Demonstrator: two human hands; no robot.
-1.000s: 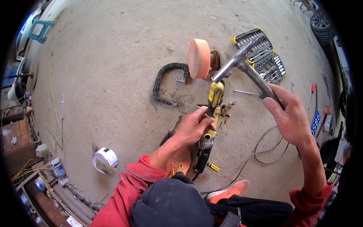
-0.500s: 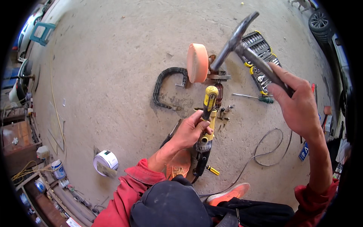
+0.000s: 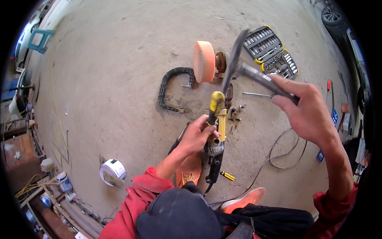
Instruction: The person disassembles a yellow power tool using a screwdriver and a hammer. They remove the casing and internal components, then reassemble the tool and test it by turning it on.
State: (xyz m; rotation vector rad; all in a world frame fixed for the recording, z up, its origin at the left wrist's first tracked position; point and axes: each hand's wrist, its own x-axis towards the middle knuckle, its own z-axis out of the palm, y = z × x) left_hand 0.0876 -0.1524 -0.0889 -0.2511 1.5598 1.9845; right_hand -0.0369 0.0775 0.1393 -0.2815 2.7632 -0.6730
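Note:
In my left hand (image 3: 194, 136) a yellow-and-black screwdriver (image 3: 216, 104) is gripped with its handle upward. Its lower end is hidden behind my fingers, over the yellow-and-black body of a power polisher (image 3: 216, 148). My right hand (image 3: 308, 107) is wrapped around the shaft of a metal hammer (image 3: 256, 74). The hammer's long head, blurred, is just above the screwdriver's handle; I cannot tell if they touch. Beyond it lie an orange foam polishing pad (image 3: 204, 61) on its gear head and a dark red-brown motor part (image 3: 229, 95), partly covered by the hammer.
A black D-shaped handle (image 3: 162, 89) lies left of the pad. Small bolts (image 3: 235, 115) and a long-shafted screwdriver (image 3: 256, 94) are on the right, below an open socket set (image 3: 274, 51). A cable (image 3: 270, 153) loops there. A small yellow screwdriver (image 3: 227, 176) lies near my shoes; a white roll (image 3: 112, 172) stands left.
The hammer has swung down and left, its head now much closer to the top of the screwdriver. My left hand keeps its hold over the polisher body. The whole view has shifted slightly.

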